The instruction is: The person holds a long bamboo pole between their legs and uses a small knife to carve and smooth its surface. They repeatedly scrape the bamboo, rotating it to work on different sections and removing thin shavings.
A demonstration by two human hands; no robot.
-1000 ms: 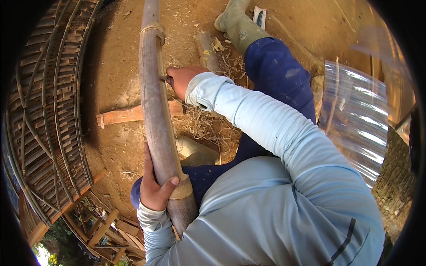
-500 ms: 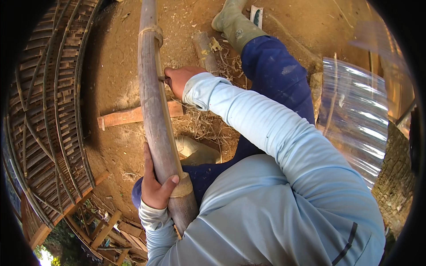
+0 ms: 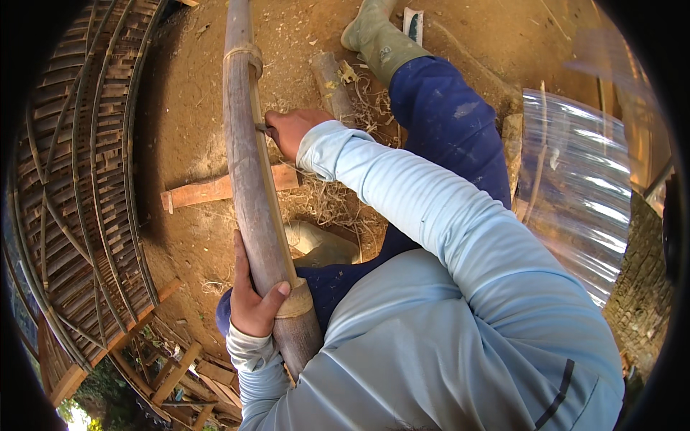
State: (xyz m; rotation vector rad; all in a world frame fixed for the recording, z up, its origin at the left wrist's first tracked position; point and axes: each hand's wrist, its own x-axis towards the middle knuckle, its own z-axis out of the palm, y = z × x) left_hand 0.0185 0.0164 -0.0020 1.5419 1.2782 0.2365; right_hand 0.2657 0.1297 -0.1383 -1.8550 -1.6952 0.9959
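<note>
A long grey-brown bamboo pole [image 3: 251, 194] runs from my lap up to the far edge of the view, leaning slightly left. Pale bands mark its joints, and a light cut strip follows its right side. My left hand [image 3: 256, 302] wraps the near part of the pole beside the lower joint, thumb on top. Farther up, my right hand [image 3: 296, 131] is closed on a small dark tool [image 3: 263, 128], whose tip meets the cut side between the two joints. My fingers hide most of that tool, so its kind does not show.
A reddish wooden plank [image 3: 215, 190] lies across the dirt floor under the pole. Curly shavings [image 3: 323, 197] and a short log [image 3: 332, 85] lie right of it. A slatted bamboo rack [image 3: 79, 165] stands at left; clear corrugated sheets [image 3: 578, 190] and a tree trunk [image 3: 640, 294] stand at right.
Both hands keep their places on the pole and the tool. The view has shifted very slightly.
</note>
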